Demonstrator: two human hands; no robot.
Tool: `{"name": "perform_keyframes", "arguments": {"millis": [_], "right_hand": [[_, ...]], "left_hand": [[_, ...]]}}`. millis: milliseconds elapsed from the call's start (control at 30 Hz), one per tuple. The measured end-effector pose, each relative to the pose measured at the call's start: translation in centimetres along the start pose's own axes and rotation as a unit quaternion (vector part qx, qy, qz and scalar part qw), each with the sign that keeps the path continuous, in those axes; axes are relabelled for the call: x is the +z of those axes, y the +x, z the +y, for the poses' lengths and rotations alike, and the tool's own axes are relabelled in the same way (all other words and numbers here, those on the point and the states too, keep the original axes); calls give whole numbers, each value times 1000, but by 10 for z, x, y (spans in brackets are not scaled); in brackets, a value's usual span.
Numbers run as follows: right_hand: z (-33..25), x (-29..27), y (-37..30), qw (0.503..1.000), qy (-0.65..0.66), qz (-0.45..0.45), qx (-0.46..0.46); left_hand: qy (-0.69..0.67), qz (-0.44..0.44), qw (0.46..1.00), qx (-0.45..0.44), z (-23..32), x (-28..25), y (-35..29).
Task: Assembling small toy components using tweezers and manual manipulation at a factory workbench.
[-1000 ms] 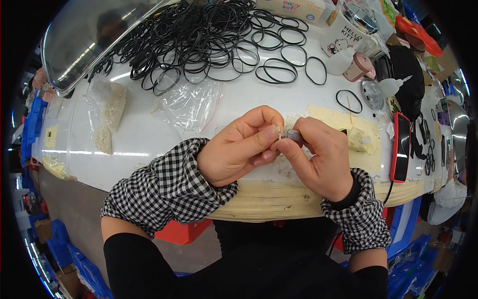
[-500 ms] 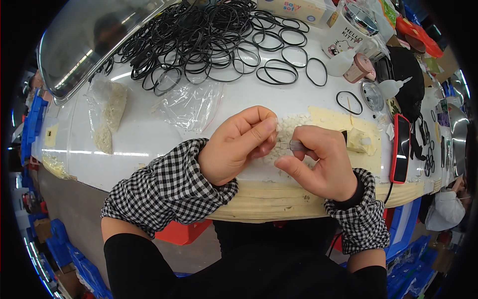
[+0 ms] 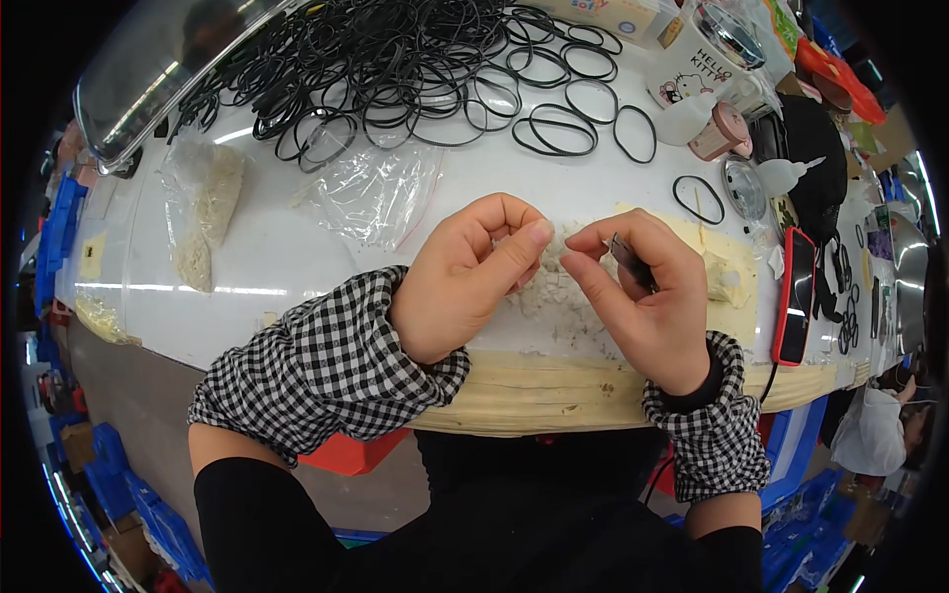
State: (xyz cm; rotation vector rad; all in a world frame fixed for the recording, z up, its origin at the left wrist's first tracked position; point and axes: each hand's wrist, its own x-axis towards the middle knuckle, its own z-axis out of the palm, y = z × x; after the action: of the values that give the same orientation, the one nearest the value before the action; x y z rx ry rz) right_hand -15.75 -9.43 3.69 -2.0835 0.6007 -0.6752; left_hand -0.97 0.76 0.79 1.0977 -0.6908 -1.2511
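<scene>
My left hand (image 3: 473,277) is closed in a pinch, thumb against forefinger, above the worktable's near edge. Whatever sits between those fingertips is too small to make out. Facing it, my right hand (image 3: 647,301) has a small flat metal blade (image 3: 633,262) tucked in its curled fingers. Its thumb and forefinger reach toward the left fingertips with a narrow gap between them. Below both hands lies a scatter of small whitish pieces (image 3: 563,306). A yellowish sheet (image 3: 736,287) spreads beside the right hand, with a crumpled pale yellow lump (image 3: 727,277) on it.
Black rubber rings (image 3: 395,69) are heaped at the back, several lying loose. Two clear bags, one of whitish pieces (image 3: 203,212) and one flat (image 3: 371,193), lie left. A red-cased phone (image 3: 794,296), a white bucket (image 3: 697,69) and squeeze bottles (image 3: 786,176) stand right.
My right hand has turned and drawn its thumb and forefinger together near the left fingertips. The blade now points up inside its fingers. My left hand keeps its pinch.
</scene>
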Motion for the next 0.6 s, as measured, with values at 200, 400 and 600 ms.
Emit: {"name": "perform_keyframes", "arguments": {"millis": [200, 400, 600], "right_hand": [[0, 2, -1, 1000, -6, 1, -10], [4, 5, -2, 995, -21, 6, -96], [-1, -4, 2, 997, -47, 17, -64]], "left_hand": [[-41, -45, 998, -16, -1, -2, -1], [-253, -60, 957, -126, 5, -3, 5], [-154, -79, 980, -103, -2, -9, 4]]}}
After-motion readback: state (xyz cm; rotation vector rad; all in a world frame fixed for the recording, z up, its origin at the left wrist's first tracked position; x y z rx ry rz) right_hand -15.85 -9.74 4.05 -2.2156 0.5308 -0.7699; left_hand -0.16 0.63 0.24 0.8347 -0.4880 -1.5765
